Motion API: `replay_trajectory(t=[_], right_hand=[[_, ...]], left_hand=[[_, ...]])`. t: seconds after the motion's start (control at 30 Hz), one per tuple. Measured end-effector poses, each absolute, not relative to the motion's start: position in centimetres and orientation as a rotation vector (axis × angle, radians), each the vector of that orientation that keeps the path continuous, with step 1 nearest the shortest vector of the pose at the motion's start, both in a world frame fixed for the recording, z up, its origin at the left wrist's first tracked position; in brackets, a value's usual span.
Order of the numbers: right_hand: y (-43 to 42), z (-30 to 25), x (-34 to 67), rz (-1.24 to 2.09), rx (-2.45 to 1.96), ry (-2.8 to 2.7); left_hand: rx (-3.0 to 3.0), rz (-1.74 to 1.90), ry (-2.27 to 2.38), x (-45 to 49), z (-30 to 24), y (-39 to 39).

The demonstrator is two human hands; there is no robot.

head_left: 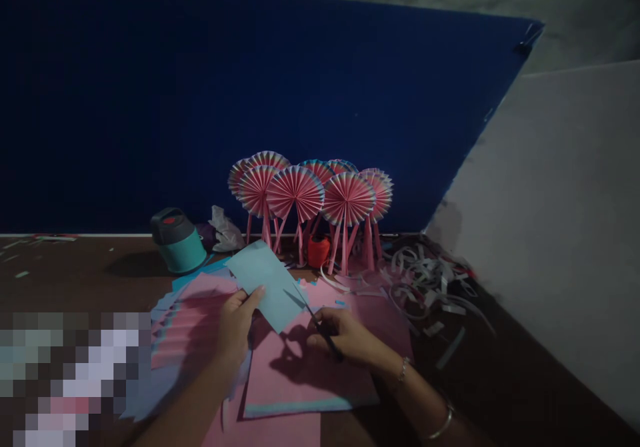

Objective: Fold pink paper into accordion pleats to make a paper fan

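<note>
My left hand (239,324) pinches the lower edge of a light blue paper sheet (265,280), holding it tilted above the table. My right hand (345,337) is closed round a pair of dark scissors (320,330), whose blades reach up to the sheet's right edge. Both hands hover over pink paper sheets (305,380) spread on the brown table. A stack of folded pink paper (185,320) lies to the left of my left hand.
Several pink pleated paper fans on sticks (310,197) stand against a dark blue board (200,100). A teal flask (177,240), a red spool (319,250) and a crumpled white scrap sit nearby. Paper strip offcuts (430,280) litter the right; a white board (560,220) leans there.
</note>
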State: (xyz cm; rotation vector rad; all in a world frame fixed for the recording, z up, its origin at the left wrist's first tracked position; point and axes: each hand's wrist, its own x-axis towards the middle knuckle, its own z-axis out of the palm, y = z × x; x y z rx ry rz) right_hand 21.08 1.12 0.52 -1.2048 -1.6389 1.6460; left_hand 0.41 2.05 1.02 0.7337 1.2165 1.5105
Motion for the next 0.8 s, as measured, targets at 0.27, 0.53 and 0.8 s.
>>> replay_trajectory(t=[0.27,0.53,0.8], right_hand=[[1.2,0.4,21.1,1.633,-1.222,-1.647],[1.4,-0.1,21.2,1.619,-1.203,-1.642],[1.6,-0.3,21.3,1.605,-1.208,-1.64]], left_hand=[[0.743,1.493,1.23,0.4,0.9,2.0],[0.712,1.508,1.226,0.6,1.7,1.7],[0.719,1.5,1.245,0.6,1.3,1.8]])
